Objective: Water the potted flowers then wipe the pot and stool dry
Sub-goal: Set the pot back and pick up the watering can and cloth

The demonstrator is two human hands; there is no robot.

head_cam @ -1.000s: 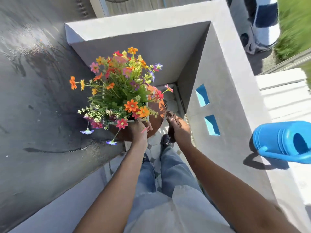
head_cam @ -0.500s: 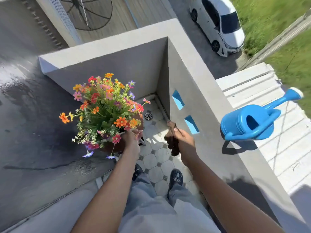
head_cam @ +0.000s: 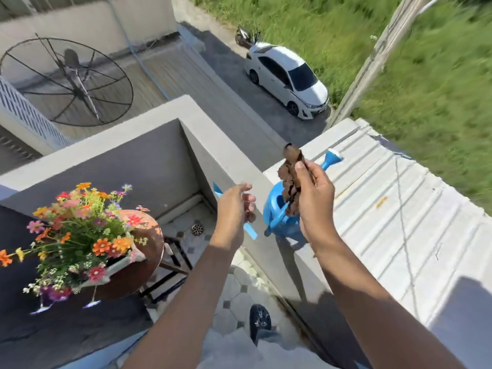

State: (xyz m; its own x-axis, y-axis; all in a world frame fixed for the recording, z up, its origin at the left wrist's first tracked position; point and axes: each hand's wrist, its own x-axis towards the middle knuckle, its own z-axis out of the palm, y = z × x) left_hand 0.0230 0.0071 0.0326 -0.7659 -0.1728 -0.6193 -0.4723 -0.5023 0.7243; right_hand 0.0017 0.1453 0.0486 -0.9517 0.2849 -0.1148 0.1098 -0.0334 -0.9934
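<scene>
Now my right hand (head_cam: 314, 201) pinches the limp brown cloth (head_cam: 292, 179) near its top; left hand (head_cam: 234, 209), fingers loosely curled, holds nothing.

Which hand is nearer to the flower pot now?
Left. The left hand hangs empty to the right of the flower pot, apart from it. The right hand, farther right, holds a brown cloth.

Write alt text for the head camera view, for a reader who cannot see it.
Seen from above on a balcony, the right hand holds up a brown rag, the left hand open beside it. A blue watering can stands on the wall behind them. At left, potted flowers sit on a round stool.
</scene>
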